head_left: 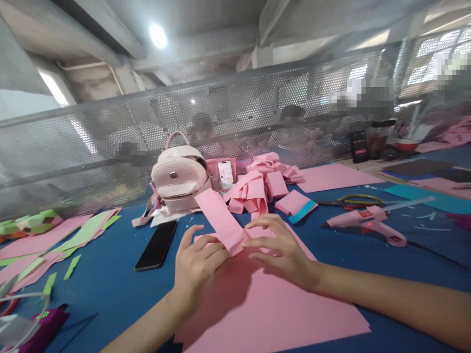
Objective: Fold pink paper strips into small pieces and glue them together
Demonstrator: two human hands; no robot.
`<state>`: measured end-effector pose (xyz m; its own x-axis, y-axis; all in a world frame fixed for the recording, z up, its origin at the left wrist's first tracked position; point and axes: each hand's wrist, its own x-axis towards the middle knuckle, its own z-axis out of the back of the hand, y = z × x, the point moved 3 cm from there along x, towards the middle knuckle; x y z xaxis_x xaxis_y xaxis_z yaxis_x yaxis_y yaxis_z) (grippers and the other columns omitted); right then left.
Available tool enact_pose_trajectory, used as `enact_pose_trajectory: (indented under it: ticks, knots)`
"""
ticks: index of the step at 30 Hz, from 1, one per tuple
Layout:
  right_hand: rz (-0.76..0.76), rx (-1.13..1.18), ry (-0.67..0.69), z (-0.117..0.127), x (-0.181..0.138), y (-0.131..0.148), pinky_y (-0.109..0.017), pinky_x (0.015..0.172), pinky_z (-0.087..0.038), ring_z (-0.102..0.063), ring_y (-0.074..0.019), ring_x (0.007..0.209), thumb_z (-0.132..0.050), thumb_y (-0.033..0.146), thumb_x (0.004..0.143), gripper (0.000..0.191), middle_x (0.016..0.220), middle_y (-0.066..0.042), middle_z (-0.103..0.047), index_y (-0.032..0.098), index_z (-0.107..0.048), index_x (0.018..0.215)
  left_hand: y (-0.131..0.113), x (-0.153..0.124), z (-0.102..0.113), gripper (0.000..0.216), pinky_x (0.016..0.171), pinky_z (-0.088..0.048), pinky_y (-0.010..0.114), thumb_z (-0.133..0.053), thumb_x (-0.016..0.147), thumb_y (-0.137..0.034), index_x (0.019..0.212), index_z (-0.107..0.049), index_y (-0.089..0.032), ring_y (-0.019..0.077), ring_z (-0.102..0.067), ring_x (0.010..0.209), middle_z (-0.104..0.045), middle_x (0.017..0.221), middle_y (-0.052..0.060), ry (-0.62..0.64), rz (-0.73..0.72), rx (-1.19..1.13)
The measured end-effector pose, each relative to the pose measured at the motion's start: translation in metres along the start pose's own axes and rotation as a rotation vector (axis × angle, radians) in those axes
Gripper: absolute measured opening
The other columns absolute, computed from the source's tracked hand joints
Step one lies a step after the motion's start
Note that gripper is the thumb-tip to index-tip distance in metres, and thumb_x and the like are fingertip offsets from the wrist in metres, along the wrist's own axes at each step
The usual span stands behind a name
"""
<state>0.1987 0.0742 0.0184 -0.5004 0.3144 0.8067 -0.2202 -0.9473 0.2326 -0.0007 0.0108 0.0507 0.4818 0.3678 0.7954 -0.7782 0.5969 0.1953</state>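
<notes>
A pink paper strip (218, 212), folded near its lower end, slants up between my two hands. My left hand (200, 267) has its curled fingers against the strip's lower left edge, the thumb hidden from view. On the other side, the fingers and thumb of my right hand (281, 250) close on the strip's folded right end. Beneath both hands lies a stack of large pink sheets (257, 314). Just beyond them sits a heap of folded pink paper strips (253, 189). To its right is a folded pink piece with a blue band (296, 206).
A pink glue gun (368, 223) and scissors (358, 200) lie on the right. A black phone (157, 246) and pale backpack (180, 179) are left of centre. Green and pink paper pieces (79, 233) and a purple device (46, 326) occupy the far left. Perforated metal panels (243, 108) stand behind.
</notes>
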Motion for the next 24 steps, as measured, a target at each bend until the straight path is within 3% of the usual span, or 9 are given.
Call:
enact_pose_trajectory:
  ticks: [7,12,24]
  knots:
    - [-0.065,0.094,-0.019,0.002,0.002,0.012,-0.041,0.099,-0.043,-0.051,-0.0237,0.11,-0.072,0.023,0.089,0.013,0.112,-0.005,-0.06,0.032,-0.075,0.098,-0.014,-0.002,0.004,0.018,0.1,-0.034,0.041,-0.058,0.091,-0.006,0.081,-0.065,-0.02,0.0129,-0.066,0.068,-0.072,0.068,-0.005,-0.016,-0.081,0.007]
    - [-0.061,0.122,-0.013,0.001,0.002,0.02,-0.038,0.095,-0.044,-0.052,-0.0222,0.104,-0.07,0.025,0.091,0.004,0.104,-0.004,-0.06,0.028,-0.073,0.09,-0.019,-0.002,0.002,0.018,0.102,-0.033,0.041,-0.059,0.092,-0.008,0.08,-0.064,-0.02,0.0111,-0.066,0.066,-0.073,0.069,-0.007,0.0,-0.034,-0.077]
    - [-0.08,0.141,0.024,0.003,0.004,0.019,-0.04,0.096,-0.043,-0.052,-0.0225,0.106,-0.065,0.023,0.094,0.007,0.105,-0.005,-0.062,0.027,-0.071,0.093,-0.018,0.003,0.003,0.023,0.099,-0.036,0.04,-0.056,0.09,-0.004,0.079,-0.066,-0.022,0.0108,-0.065,0.063,-0.073,0.068,-0.008,-0.001,0.01,-0.155]
